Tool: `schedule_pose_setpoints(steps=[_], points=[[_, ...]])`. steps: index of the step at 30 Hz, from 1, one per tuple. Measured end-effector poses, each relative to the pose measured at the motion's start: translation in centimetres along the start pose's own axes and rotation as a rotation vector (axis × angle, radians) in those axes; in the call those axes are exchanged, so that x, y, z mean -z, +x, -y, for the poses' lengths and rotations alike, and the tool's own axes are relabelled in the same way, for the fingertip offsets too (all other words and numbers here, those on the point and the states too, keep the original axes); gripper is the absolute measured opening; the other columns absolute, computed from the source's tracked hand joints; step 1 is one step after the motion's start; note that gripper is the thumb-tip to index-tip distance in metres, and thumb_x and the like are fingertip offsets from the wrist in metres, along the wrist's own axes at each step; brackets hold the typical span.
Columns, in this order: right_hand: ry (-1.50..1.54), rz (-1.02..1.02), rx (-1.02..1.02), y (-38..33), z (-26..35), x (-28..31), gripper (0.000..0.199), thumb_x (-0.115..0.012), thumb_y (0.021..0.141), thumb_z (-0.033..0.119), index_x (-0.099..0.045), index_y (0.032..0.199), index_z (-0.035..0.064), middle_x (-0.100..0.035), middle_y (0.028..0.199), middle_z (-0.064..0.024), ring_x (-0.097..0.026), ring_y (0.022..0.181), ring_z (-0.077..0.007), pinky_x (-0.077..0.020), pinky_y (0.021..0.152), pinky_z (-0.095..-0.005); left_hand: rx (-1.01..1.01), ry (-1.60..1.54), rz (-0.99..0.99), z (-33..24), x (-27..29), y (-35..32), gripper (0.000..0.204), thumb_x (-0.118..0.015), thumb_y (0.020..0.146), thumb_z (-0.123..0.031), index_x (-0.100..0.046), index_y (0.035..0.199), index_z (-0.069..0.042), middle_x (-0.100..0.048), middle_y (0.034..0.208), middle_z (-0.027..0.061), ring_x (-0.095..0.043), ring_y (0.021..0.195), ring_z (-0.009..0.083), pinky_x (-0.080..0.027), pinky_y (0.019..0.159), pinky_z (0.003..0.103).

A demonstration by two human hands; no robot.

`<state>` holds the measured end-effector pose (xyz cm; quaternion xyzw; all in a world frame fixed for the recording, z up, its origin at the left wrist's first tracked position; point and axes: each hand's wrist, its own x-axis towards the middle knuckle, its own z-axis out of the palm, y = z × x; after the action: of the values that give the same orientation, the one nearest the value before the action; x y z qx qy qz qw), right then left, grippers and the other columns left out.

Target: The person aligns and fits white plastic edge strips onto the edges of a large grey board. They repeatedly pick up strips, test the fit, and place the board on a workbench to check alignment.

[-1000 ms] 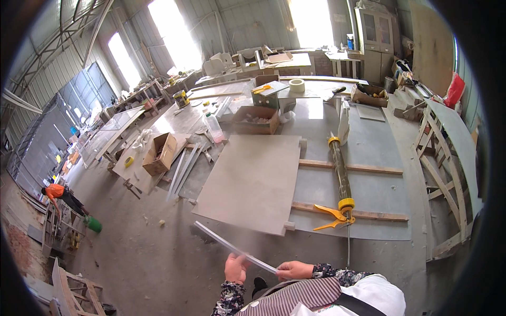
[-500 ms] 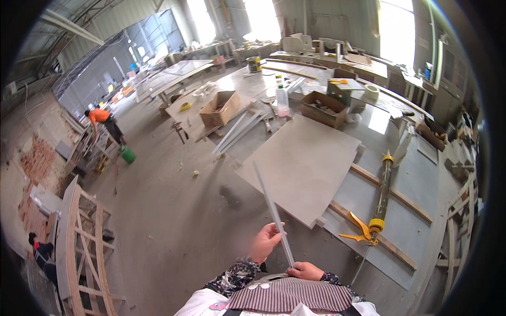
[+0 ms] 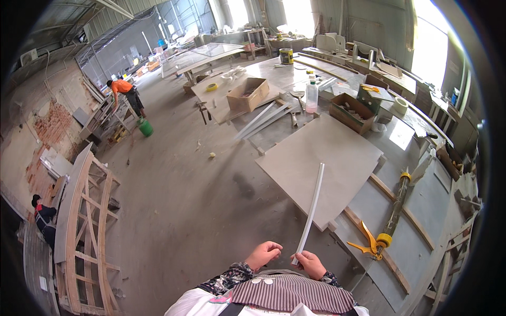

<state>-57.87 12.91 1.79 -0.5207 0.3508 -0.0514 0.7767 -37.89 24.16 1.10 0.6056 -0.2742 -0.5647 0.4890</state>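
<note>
Right hand [image 3: 312,263]: closed on the near end of a thin white strip [image 3: 311,210], which slants up and away over the slab's near corner.
Left hand [image 3: 263,254]: loosely curled just beside the strip's near end; whether it touches the strip, I cannot tell.
Slab [image 3: 321,158]: large grey sheet lying flat on the bench [image 3: 421,210], bare on top.
Caulk gun [image 3: 387,221]: yellow-handled, on the bench off the slab's right edge, untouched.
Far strips [image 3: 263,118]: more white strips past the slab's far corner, beside a box [image 3: 247,95].
Progress: judged early; one strip in hand, nothing yet fixed to the slab.
</note>
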Motion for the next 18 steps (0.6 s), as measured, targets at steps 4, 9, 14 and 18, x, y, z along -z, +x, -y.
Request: schedule_pose_setpoints(steps=[4,9,14,18], points=[[-0.001,-0.057,0.046,1.0,0.8,-0.2,0.026,-0.051,0.098,0.027,-0.065,0.098,0.0047,-0.061,0.079,0.0008,-0.051,0.065,-0.0063,-0.0425,0.06,-0.0212,0.078,-0.022,0.01,0.6,0.3,-0.8,0.024,-0.054,0.095,-0.015,-0.057,0.114,-0.001,-0.063,0.097,0.0048,-0.058,0.085,0.0105,-0.05,0.077,0.025],[0.066,-0.116,0.157,2.7,3.0,0.0,0.027,-0.048,0.1,0.028,-0.062,0.098,0.0055,-0.061,0.078,-0.0002,-0.051,0.064,-0.0069,-0.043,0.059,-0.0207,0.054,-0.067,0.007,0.2,0.9,-0.7,0.023,-0.055,0.095,-0.015,-0.058,0.113,-0.002,-0.063,0.098,0.0045,-0.059,0.086,0.0106,-0.05,0.078,0.025],[0.201,-0.255,0.204,4.8,5.0,0.2,0.025,-0.05,0.099,0.025,-0.063,0.102,0.0047,-0.062,0.078,-0.0009,-0.051,0.061,-0.0058,-0.041,0.055,-0.0195,0.06,-0.077,0.015,-0.1,2.8,0.4,0.022,-0.054,0.095,-0.014,-0.058,0.113,-0.001,-0.063,0.099,0.0055,-0.059,0.089,0.0114,-0.05,0.081,0.025],[0.343,-0.352,0.237,6.8,6.2,0.7,0.025,-0.053,0.097,0.022,-0.06,0.108,0.0017,-0.064,0.081,-0.0027,-0.053,0.063,-0.0068,-0.0436,0.056,-0.02,0.089,-0.08,-0.001,0.1,5.5,1.2,0.023,-0.054,0.095,-0.014,-0.058,0.113,0.0,-0.063,0.1,0.0066,-0.06,0.09,0.012,-0.051,0.082,0.026]])
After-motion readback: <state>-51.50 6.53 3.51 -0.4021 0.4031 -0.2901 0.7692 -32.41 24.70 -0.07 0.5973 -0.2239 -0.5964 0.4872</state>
